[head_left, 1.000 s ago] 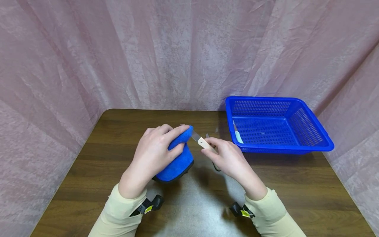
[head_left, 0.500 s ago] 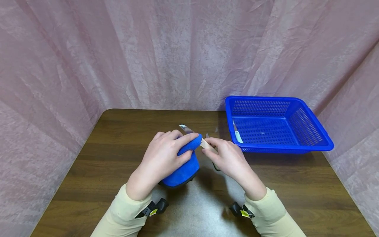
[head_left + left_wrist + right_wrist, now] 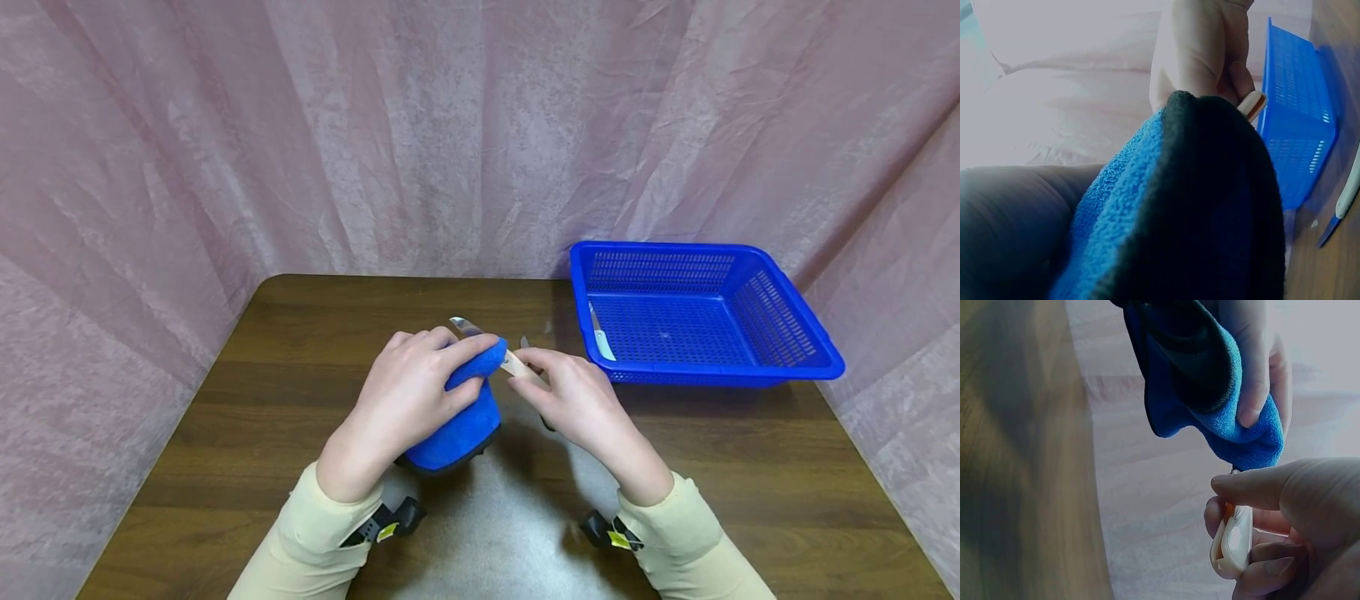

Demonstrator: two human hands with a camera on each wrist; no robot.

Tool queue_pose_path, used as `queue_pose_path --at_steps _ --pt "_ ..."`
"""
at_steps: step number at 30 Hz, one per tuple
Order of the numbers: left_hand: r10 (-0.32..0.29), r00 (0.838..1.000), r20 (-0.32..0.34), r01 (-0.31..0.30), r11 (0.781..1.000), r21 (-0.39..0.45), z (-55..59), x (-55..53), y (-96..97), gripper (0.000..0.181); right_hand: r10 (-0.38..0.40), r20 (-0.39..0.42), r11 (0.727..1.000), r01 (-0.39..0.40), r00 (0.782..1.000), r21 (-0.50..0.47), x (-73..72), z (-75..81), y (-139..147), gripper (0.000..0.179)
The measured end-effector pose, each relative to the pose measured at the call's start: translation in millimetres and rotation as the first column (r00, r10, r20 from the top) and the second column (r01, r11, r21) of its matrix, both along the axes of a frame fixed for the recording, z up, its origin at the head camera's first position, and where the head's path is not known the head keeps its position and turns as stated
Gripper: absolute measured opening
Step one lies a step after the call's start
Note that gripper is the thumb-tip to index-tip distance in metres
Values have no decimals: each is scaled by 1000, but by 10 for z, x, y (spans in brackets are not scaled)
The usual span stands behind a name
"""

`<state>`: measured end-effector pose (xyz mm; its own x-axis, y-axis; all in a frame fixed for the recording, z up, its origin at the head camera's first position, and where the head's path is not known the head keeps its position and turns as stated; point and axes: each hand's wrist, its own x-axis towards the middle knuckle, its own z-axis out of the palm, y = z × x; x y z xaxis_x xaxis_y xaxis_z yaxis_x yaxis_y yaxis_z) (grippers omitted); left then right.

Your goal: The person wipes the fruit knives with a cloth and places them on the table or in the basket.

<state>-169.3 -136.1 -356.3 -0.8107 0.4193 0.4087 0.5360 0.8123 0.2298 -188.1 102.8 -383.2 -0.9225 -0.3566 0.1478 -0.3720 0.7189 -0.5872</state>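
In the head view my left hand (image 3: pixel 408 387) pinches a blue cloth (image 3: pixel 461 429) with a dark edge, folded over the blade of a knife. The blade tip (image 3: pixel 463 325) sticks out past the fingers on the far left side. My right hand (image 3: pixel 573 396) grips the knife's cream handle (image 3: pixel 1235 540), which has a slot along it in the right wrist view. Cloth and handle nearly meet there. A second knife (image 3: pixel 1349 194) with a pale handle lies on the table, mostly hidden behind my right hand in the head view.
A blue plastic basket (image 3: pixel 708 371) stands at the back right of the wooden table (image 3: pixel 300 350). Inside its left end lies a knife with a white handle (image 3: pixel 604 345). A pink curtain (image 3: pixel 480 150) hangs behind the table.
The left hand slid the cloth right along the blade towards the handle, then shifted slightly back left. The blade tip came into view beyond the fingers. The right hand stayed nearly still.
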Motion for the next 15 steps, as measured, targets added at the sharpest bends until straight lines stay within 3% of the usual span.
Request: queue_pose_path --at_steps 15 --pt "39 999 22 -40 999 11 33 -18 -78 49 9 -19 1000 -9 1000 9 -5 -28 -2 15"
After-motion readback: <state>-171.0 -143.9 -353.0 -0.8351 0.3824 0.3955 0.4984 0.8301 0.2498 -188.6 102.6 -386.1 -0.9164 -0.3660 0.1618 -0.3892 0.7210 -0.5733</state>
